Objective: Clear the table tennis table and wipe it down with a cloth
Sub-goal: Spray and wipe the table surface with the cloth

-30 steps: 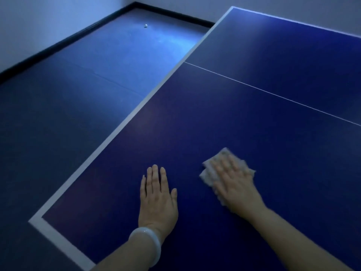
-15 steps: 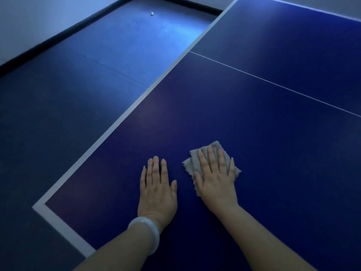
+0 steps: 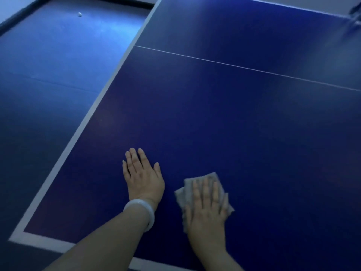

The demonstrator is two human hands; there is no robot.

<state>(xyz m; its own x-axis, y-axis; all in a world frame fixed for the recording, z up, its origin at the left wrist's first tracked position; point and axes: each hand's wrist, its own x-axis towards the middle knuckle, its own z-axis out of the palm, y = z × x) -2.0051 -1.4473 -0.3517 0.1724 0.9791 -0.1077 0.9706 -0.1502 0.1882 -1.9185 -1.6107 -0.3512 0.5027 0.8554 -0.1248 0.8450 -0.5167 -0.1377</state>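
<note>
Both hands lie flat, the right hand pressing the cloth, which may bunch beneath its unclosed grip while the left hand braces on the counter.

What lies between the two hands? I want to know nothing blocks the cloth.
Only a bare strip of blue table shows, in the head view, between the left hand and the cloth under the right hand.

The table top looks smooth and a bit shiny, the grey cloth looks soft and crumpled, the white bracelet looks glossy, and the floor shines softly.
</note>
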